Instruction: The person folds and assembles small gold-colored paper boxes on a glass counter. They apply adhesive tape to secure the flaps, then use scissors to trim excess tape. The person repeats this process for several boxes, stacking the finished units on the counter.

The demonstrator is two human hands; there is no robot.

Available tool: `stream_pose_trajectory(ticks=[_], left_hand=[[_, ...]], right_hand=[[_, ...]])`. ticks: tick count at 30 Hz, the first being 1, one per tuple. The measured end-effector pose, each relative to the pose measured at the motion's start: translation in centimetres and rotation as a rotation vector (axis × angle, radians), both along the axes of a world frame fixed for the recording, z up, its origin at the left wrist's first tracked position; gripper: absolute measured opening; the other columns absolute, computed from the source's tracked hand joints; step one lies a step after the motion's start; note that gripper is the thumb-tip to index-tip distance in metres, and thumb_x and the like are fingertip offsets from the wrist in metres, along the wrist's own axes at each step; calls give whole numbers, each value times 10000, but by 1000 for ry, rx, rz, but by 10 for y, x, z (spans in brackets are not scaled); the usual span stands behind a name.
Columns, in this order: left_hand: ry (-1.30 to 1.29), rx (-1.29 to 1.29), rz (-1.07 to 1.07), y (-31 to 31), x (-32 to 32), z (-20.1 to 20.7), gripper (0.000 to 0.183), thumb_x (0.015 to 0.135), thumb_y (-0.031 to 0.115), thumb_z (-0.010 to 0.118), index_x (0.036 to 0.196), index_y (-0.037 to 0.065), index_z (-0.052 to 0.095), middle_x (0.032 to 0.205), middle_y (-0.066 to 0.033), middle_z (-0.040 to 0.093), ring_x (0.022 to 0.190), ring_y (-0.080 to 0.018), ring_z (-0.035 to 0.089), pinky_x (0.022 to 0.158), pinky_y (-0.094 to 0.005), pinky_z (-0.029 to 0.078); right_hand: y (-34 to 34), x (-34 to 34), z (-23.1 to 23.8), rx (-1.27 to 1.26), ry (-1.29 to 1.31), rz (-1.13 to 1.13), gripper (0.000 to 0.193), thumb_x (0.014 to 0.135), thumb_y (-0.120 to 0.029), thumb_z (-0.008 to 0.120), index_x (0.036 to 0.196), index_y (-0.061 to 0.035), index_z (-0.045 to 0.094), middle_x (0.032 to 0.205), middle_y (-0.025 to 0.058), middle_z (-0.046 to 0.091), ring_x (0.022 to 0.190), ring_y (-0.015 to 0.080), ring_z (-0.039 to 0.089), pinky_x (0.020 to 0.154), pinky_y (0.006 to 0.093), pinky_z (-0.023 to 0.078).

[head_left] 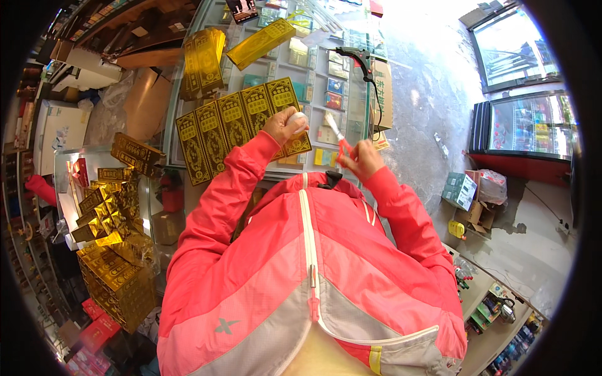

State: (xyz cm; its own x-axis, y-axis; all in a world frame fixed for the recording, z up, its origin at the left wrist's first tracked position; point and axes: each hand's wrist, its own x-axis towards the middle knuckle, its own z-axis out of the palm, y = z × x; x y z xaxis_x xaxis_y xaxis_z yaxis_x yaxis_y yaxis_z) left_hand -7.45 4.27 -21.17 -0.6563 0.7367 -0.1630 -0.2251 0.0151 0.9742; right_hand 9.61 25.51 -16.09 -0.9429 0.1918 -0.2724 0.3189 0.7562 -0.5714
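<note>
My left hand (285, 127) is closed around a small white round thing (300, 121) whose kind I cannot make out. It hangs over a row of flat gold-and-black printed boxes (229, 125) laid side by side on a glass display counter (254, 67). To its right, my right hand (364, 161) grips the red handle of a brush (339, 139). The brush's pale bristles point up and away, above the glass. Farther off on the counter lie a stack of gold printed pieces (204, 59) and one separate long gold piece (261, 44).
At the counter's right edge rests a black-and-red glue gun (355, 56), its cable trailing down beside a cardboard box (381, 94). Left of me, folded gold boxes (103, 210) pile up above a larger gold stack (116, 282). Glass-front coolers (530, 122) stand across the floor at right.
</note>
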Motion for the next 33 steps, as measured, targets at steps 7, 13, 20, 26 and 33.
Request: stream_pose_trajectory(ticks=[7,13,20,26,33], left_hand=[[68,-12,10,0,-1,3,233,907,268,569,896,35,570,837,-58,647,807,-96,614,735,-229,479],[56,8,22,0,0,6,200,906,234,565,900,34,574,826,-54,644,787,-99,613,734,-233,480],[63,-8,-3,-1,-2,4,216,915,237,552,917,21,553,854,-73,648,802,-115,614,762,-234,487],[46,6,11,-1,0,4,216,911,240,557,908,24,562,842,-59,644,794,-106,603,759,-228,471],[69,-17,16,-2,0,5,199,902,229,567,880,32,570,826,-35,628,789,-87,593,744,-218,461]], right_hand=[[-33,7,11,128,44,103,485,755,-392,721,811,28,486,858,200,488,848,362,517,738,399,435],[-50,0,3,203,102,21,449,712,-331,729,869,39,529,905,193,513,931,350,526,825,396,469],[-66,0,-11,279,174,-57,376,694,-276,726,835,5,518,904,162,522,897,327,547,773,382,489],[-70,3,-14,313,220,-56,324,706,-234,716,831,-12,516,897,151,520,893,318,552,762,376,490],[-72,4,-15,309,218,-64,323,730,-231,717,830,-20,493,897,144,520,900,332,553,726,409,496]])
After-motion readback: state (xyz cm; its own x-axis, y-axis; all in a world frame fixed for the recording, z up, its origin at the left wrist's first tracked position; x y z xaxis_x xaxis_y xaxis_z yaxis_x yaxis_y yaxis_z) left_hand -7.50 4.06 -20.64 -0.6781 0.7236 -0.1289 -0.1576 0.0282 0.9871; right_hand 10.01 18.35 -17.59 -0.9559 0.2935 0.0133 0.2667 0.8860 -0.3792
